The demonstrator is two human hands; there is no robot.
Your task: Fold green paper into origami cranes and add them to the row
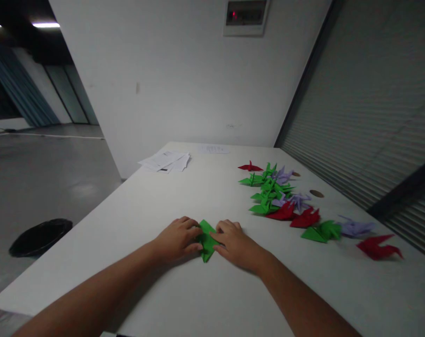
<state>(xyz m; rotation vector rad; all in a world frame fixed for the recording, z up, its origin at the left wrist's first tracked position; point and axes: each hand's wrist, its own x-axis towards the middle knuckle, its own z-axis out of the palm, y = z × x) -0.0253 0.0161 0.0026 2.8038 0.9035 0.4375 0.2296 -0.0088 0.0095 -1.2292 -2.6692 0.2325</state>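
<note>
White tabletop (212, 182), green paper (207, 241) between left grip (180, 238) and right grip (232, 242) (both edges pinched)

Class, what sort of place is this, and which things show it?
Probably an office or similar workroom, judging by the printed papers, the long white table and the slatted blinds alongside.

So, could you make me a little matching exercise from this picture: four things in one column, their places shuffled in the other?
Things:
1. Green paper
2. Printed sheets
3. Black bin
4. Box with a red light

Places:
A. High on the wall
B. Between left hand and right hand
C. Off the table, to its left
D. On the table's far left part

Pairs: 1-B, 2-D, 3-C, 4-A
</note>
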